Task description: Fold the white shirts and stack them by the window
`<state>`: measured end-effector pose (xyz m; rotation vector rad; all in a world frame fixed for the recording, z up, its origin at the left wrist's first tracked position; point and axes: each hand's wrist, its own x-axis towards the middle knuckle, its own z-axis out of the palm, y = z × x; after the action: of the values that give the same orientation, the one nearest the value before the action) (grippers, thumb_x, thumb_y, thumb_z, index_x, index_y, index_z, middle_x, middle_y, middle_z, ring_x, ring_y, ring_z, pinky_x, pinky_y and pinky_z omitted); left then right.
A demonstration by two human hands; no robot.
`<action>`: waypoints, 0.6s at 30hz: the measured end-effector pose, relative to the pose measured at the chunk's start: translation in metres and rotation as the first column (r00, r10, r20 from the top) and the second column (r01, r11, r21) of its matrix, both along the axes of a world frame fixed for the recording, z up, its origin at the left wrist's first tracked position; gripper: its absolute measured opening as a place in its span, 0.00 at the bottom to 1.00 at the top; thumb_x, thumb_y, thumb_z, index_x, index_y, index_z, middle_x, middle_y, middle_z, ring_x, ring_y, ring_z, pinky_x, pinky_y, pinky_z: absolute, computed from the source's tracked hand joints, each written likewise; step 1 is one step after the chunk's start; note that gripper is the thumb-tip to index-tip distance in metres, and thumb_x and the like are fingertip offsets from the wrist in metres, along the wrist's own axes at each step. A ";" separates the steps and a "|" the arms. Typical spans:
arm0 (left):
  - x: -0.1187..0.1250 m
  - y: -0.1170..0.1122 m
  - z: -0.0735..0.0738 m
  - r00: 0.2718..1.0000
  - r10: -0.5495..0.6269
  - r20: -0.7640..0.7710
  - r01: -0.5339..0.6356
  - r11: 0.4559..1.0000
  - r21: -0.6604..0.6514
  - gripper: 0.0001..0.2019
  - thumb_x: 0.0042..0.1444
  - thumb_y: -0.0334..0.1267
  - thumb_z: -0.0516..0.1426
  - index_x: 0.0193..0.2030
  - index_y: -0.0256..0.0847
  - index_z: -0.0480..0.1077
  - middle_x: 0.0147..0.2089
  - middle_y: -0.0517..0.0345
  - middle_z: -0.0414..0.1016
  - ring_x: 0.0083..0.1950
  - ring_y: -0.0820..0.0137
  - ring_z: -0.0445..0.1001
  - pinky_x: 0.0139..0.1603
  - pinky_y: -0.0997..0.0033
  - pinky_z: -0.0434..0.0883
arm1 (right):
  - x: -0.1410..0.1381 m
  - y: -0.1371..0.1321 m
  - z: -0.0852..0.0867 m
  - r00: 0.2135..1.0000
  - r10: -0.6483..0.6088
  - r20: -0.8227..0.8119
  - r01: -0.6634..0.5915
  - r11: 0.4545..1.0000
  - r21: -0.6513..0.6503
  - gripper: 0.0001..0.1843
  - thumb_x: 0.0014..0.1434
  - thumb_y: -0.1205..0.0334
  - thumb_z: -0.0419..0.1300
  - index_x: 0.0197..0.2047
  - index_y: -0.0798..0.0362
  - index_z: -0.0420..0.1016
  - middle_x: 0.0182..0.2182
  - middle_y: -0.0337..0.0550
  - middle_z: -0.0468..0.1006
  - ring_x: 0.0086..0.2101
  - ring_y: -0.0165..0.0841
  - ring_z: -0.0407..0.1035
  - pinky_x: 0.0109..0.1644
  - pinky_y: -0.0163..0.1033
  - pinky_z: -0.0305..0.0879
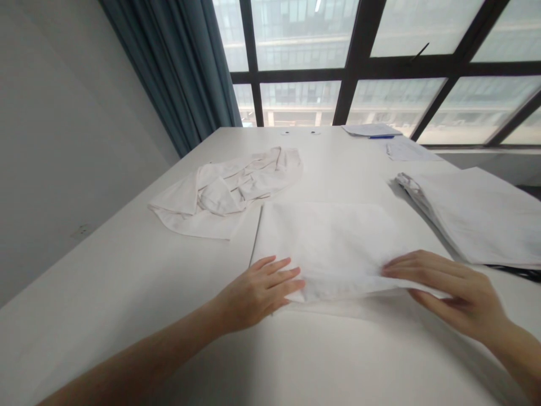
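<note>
A white folded cloth lies on the white table in front of me. My left hand rests flat on its near left corner, fingers stretched out. At the near right side, my right hand pinches the cloth's edge, thumb beneath and fingers on top. That edge is lifted a little off the layer below. Beyond my left hand, a crumpled white cloth is spread loosely on the table, apart from both hands.
A stack of folded white cloth sits at the right, with something black under its near edge. Papers and a blue pen lie at the far right of the table. A blue curtain hangs by the windows.
</note>
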<state>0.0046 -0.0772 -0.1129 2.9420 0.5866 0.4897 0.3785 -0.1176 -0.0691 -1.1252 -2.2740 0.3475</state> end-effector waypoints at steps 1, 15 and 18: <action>0.000 0.000 0.000 1.000 0.002 0.001 -0.002 1.000 -0.011 0.18 0.69 0.35 0.48 0.64 0.39 0.63 0.64 0.48 0.70 0.70 0.60 0.59 0.69 0.52 0.59 | 0.000 0.000 0.002 0.999 0.027 -0.033 -0.029 0.997 -0.065 0.14 0.65 0.55 0.54 0.47 0.38 0.80 0.42 0.43 0.82 0.45 0.43 0.75 0.48 0.48 0.73; -0.002 0.004 0.003 0.990 -0.020 0.139 0.033 0.995 -0.089 0.13 0.69 0.35 0.50 0.56 0.42 0.70 0.58 0.54 0.76 0.67 0.65 0.64 0.69 0.60 0.57 | -0.018 0.018 -0.007 0.965 0.254 -0.061 -0.234 0.734 -0.638 0.15 0.60 0.46 0.62 0.37 0.46 0.85 0.33 0.44 0.77 0.38 0.36 0.71 0.46 0.43 0.68; -0.001 0.004 0.004 0.995 -0.065 0.079 0.070 0.996 -0.058 0.14 0.68 0.38 0.52 0.58 0.44 0.69 0.62 0.55 0.72 0.69 0.64 0.62 0.71 0.59 0.52 | -0.018 0.017 -0.005 0.966 0.250 -0.064 -0.232 0.731 -0.642 0.15 0.60 0.46 0.62 0.37 0.47 0.85 0.33 0.44 0.76 0.38 0.35 0.71 0.47 0.42 0.67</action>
<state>0.0032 -0.0736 -0.1089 2.8607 0.4824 0.5644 0.3605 -0.1007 -0.0742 -1.1318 -2.3889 1.3191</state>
